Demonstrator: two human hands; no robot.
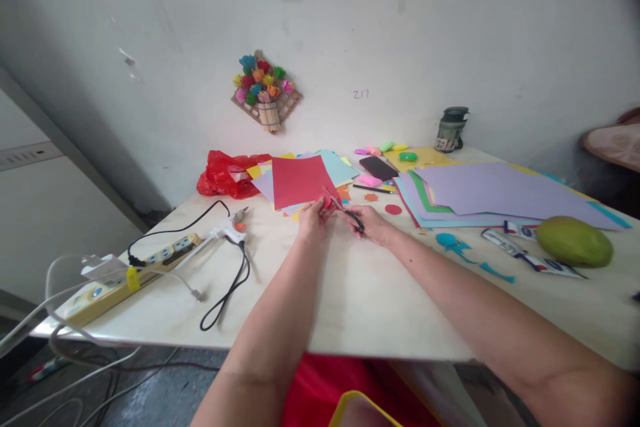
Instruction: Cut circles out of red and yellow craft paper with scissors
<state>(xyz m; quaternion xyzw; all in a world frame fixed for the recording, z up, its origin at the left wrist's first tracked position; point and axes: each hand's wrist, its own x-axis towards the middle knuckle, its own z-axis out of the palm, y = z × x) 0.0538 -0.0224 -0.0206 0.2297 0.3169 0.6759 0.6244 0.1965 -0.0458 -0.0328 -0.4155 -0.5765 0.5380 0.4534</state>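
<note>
Right hand: fingers closed through the handles of the scissors, blades pointing forward and left. Left hand: pinching a small red piece of paper at the blades. Both hands and the piece are above the bench; whether the blades touch the paper is too small to tell.

All places below are relative to the scissors.

Just left and beyond: red sheet, lying on a loose pile of coloured paper, pale blue sheet among it.

Just right: red disc, flat; orange cutout, slightly beyond.

Right and beyond: black pen; pink packet; phone, dark face up; green packet, on a yellow sheet.

Right: large paper stack, lilac sheet on top.

Right and nearer the person: blue cutouts, several.

Far right: tubes, white and blue, lying just beside a green fruit.

Far beyond, right: bottle, upright, by the wall.

Left and beyond: red bag, crumpled.

Left: glue gun, corded, nozzle outward.

Far left, nearer the person: power strip, plugs and cables attached.

Above, left: flower ornament, multicoloured, on the wall.
</note>
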